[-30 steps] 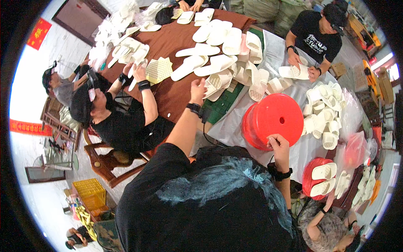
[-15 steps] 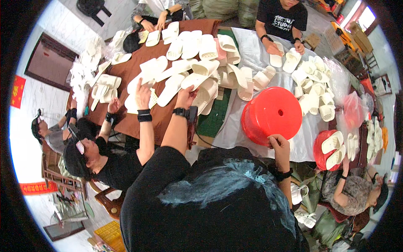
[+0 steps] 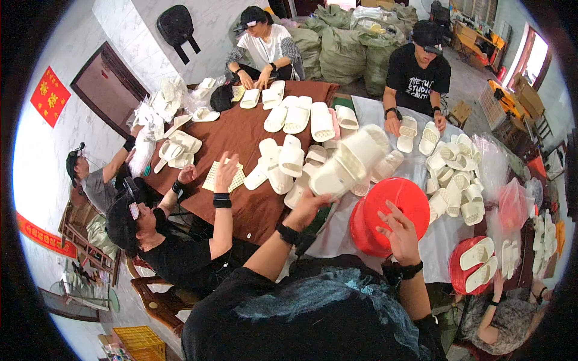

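Note:
My left hand [image 3: 310, 209] grips a pair of white slide slippers [image 3: 352, 161] by the near end and holds them above the table; motion blurs them. Fingers apart, my right hand [image 3: 400, 233] hovers in front of a red round plastic stool [image 3: 365, 224] with nothing in it. The stool stands to the right of my left hand. More white slippers [image 3: 276, 174] lie in a loose group just to the left of the held pair, on the brown tabletop [image 3: 232, 141].
At my left a co-worker's raised hand [image 3: 226, 171] is near a cream dotted sheet [image 3: 218, 178]. Heaped slippers [image 3: 460, 180] lie on the right, beyond the stool. Another red stool [image 3: 460, 262] bears a slipper pair. A person across handles slippers [image 3: 407, 133]. Full sacks [image 3: 343, 55] stand behind.
My left hand has lifted the slipper pair off the group and carried it right, toward the stool. My right hand has left the stool's edge and spread its fingers. The view has tilted up.

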{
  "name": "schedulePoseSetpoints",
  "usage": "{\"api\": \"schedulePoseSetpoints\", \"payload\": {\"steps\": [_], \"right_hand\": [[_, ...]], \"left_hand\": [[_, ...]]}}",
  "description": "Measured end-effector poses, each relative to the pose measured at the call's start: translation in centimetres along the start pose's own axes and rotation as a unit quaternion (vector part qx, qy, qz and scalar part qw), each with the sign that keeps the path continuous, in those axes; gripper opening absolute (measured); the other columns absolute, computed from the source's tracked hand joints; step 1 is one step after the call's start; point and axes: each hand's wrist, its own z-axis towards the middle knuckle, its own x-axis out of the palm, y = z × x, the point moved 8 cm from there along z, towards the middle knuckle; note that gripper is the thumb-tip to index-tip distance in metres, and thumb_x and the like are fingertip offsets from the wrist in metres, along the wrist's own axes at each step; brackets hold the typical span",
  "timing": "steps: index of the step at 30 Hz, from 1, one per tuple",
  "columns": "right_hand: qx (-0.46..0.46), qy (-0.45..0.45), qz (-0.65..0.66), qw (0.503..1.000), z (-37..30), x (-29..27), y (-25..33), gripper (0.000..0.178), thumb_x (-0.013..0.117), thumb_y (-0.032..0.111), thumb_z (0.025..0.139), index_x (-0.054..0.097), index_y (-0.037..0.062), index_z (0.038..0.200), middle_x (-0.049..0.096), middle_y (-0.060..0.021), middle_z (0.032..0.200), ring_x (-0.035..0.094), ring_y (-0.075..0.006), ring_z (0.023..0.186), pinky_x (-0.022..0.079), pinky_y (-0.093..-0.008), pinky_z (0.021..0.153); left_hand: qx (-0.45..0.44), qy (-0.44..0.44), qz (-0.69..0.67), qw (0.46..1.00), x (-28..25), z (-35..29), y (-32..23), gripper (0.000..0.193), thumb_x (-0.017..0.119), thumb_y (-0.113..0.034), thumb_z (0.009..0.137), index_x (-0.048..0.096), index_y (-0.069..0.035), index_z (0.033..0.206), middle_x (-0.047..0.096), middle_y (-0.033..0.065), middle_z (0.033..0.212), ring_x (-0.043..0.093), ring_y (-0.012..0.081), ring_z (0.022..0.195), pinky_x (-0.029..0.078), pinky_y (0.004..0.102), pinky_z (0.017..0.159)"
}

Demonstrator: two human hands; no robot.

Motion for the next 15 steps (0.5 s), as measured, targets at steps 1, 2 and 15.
{"api": "schedulePoseSetpoints", "payload": {"steps": [1, 2, 15], "right_hand": [[0.005, 0.013, 0.024, 1.000, 0.4, 0.6, 0.8, 0.013, 0.057, 0.011, 0.092, 0.063, 0.0007, 0.095, 0.052, -0.0099, 0.124, 0.057, -0.0160, 0.101, 0.050, -0.0334, 0.081], [0.004, 0.018, 0.023, 1.000, 0.8, 0.7, 1.2, 0.013, 0.057, 0.011, 0.092, 0.063, 0.0007, 0.095, 0.052, -0.0099, 0.124, 0.057, -0.0160, 0.101, 0.050, -0.0334, 0.081], [0.007, -0.094, -0.206, 0.974, -1.1, -19.0, 2.4, 0.017, 0.061, 0.014, 0.084, 0.065, -0.0019, 0.084, 0.062, -0.0042, 0.082, 0.056, -0.0121, 0.077, 0.043, -0.0251, 0.071]], "left_hand": [[0.003, 0.053, -0.035, 0.998, 3.5, -0.9, 0.1, 0.049, 0.060, 0.001, 0.086, 0.042, 0.001, 0.131, 0.061, 0.0108, 0.115, 0.064, 0.0199, 0.092, 0.053, 0.0290, 0.078], [-0.005, 0.083, 0.012, 0.996, 4.7, -1.1, 1.8, 0.051, 0.060, 0.000, 0.086, 0.041, 0.000, 0.133, 0.060, 0.0104, 0.116, 0.063, 0.0194, 0.095, 0.052, 0.0296, 0.081], [0.107, 0.129, 0.453, 0.876, 11.8, 1.0, 3.8, 0.020, 0.063, -0.010, 0.086, 0.064, 0.002, 0.102, 0.067, 0.0104, 0.094, 0.062, 0.0151, 0.086, 0.050, 0.0298, 0.079]]}}
